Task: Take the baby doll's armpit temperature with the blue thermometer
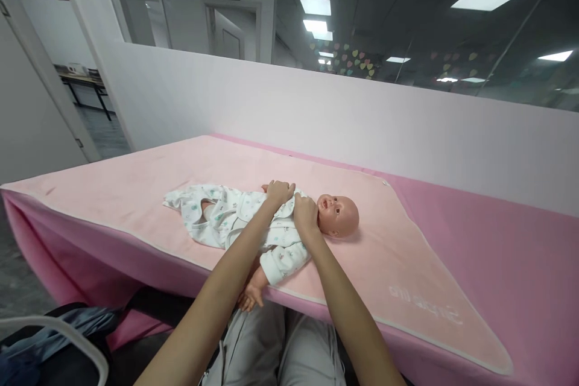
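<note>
A baby doll (339, 216) lies on its back with its head to the right. It is dressed in a white baby romper (246, 205) with small green and grey prints, which lies loosely over the legs. My left hand (279, 192) is closed on the romper at the far side of the chest, beside the doll's far hand. Close to the doll's neck, my right hand (306, 214) is closed on the romper's upper edge. Both sets of fingertips are partly hidden. The doll's near arm, in its sleeve (284, 262), stretches toward me over the table edge.
A light pink mat (420, 277) lies over a darker pink cloth (534, 253) on the table. Behind it stands a low white wall (362, 126) with glass above. A chair with a pale curved frame (67, 332) is at the lower left, near dark clothing.
</note>
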The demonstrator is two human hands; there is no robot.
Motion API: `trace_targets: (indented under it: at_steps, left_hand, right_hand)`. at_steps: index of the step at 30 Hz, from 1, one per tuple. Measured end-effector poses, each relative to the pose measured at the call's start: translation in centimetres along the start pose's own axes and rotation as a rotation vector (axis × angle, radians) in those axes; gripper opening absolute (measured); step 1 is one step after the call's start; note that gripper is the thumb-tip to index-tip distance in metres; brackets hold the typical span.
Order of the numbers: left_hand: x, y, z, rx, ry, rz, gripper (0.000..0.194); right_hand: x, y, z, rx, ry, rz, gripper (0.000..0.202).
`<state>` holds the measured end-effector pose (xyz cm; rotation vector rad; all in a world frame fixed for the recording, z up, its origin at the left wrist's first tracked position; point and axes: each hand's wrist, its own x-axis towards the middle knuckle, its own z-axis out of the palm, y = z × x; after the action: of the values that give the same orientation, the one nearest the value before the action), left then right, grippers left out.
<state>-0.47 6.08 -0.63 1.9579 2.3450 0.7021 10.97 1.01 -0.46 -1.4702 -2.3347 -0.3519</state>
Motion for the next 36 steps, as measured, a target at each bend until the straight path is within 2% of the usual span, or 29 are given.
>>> trace_targets:
  at_steps: [4, 8, 12, 14, 16, 18, 20, 23, 26, 29, 31, 34, 36]
  left_hand:
    - [-0.7, -0.6, 0.4, 0.084, 0.050, -0.052, 0.050]
    - [-0.7, -1.1, 0.3, 0.114, 0.069, -0.022, 0.052]
    - [-0.4, -1.4, 0.3, 0.088, -0.005, 0.003, 0.060]
    - [-0.3, -1.4, 0.2, 0.079, -0.040, 0.017, 0.064]
    - [-0.3, -1.4, 0.1, 0.060, -0.077, 0.019, 0.066]
    - [-0.3, -1.4, -0.1, 0.038, -0.107, -0.002, 0.067]
    - [-0.4, -1.4, -0.3, 0.033, -0.131, -0.023, 0.068]
    - [-0.8, -1.3, -0.5, 0.058, -0.152, 0.010, 0.068]
    - [-1.2, -1.3, -0.8, 0.102, -0.148, 0.064, 0.065]
    - [-1.5, -1.3, -1.0, 0.141, -0.139, 0.073, 0.061]
    - [-1.6, -1.2, -1.1, 0.148, -0.128, 0.060, 0.059]
    - [-1.7, -1.1, -1.1, 0.156, -0.106, 0.067, 0.057]
    - [-1.8, -1.1, -1.1, 0.172, -0.093, 0.090, 0.056]
  right_hand:
    - [-0.5, -0.6, -0.8, -0.019, -0.005, -0.018, 0.027]
    - [-1.6, 0.1, -1.3, -0.060, 0.024, -0.132, 0.023]
    - [-3.1, 2.7, -2.6, 0.034, 0.078, -0.294, 0.013]
    - [-3.4, 4.4, -3.5, 0.155, 0.083, -0.347, 0.018]
    - [-3.2, 6.3, -4.3, 0.288, 0.098, -0.340, 0.023]
    - [-2.6, 8.5, -4.4, 0.435, 0.141, -0.244, 0.028]
    - [-1.8, 10.9, -3.9, 0.647, 0.159, -0.088, 0.029]
    - [-0.8, 13.9, -2.0, 1.083, 0.068, 0.103, 0.030]
    - [-0.5, 15.5, 0.0, 1.334, 0.066, 0.233, 0.031]
    - [-0.8, 15.7, 1.2, 1.511, 0.087, 0.351, 0.033]
    - [-1.2, 15.6, 1.6, 1.674, -0.023, 0.430, 0.039]
    - [-1.9, 15.4, 1.8, 1.931, -0.313, 0.508, 0.052]
    - [-2.2, 15.4, 2.0, 2.039, -0.422, 0.530, 0.055]
